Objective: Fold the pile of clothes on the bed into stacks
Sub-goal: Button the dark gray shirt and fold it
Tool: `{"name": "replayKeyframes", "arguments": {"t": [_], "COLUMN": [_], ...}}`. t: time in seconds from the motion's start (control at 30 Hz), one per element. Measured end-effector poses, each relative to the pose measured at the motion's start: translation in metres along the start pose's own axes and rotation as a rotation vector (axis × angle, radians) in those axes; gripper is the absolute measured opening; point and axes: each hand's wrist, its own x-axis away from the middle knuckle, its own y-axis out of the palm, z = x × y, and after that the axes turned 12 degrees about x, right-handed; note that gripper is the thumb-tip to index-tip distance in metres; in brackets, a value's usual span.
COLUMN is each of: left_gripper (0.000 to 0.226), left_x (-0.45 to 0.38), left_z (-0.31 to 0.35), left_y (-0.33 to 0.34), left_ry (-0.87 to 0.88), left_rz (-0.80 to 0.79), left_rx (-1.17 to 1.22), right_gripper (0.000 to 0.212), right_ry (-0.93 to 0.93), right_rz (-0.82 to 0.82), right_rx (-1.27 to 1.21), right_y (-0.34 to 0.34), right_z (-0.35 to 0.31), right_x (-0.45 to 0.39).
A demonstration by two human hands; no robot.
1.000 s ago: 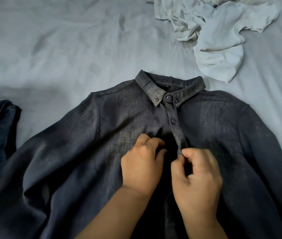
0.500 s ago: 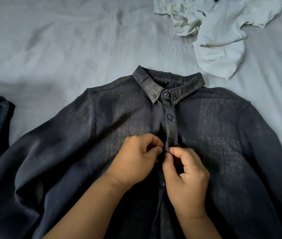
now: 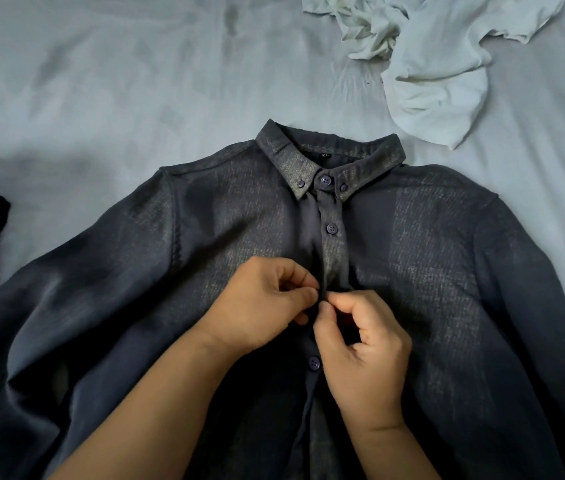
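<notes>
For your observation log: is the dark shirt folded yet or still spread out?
Spread out: the dark shirt lies flat, front up, while both hands pinch its placket.

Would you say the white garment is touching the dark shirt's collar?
Apart. The head view shows a strip of bare bedsheet between the white garment and the dark shirt's collar.

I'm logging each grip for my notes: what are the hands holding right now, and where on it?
Both the left hand and the right hand pinch the dark shirt at its front button strip, below the second button.
</notes>
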Motion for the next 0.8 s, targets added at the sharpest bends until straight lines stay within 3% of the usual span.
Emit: {"name": "replayKeyframes", "arguments": {"t": [0.17, 0.43, 0.8], "left_gripper": [0.023, 0.007, 0.034], "left_x": [0.002, 0.005, -0.002], "left_z": [-0.002, -0.010, -0.021], "left_y": [0.001, 0.001, 0.015], "left_ry": [0.033, 0.099, 0.140], "left_rz": [0.010, 0.012, 0.171], "left_rx": [0.049, 0.161, 0.208], "right_gripper": [0.021, 0.013, 0.013], "right_ry": [0.031, 0.008, 0.004], "right_rz": [-0.012, -0.035, -0.002], "right_rx": [-0.059, 0.024, 0.021], "right_y": [-0.002, 0.004, 0.004], "right_z": [0.001, 0.003, 0.002], "right_x": [0.000, 0.000, 0.002]}}
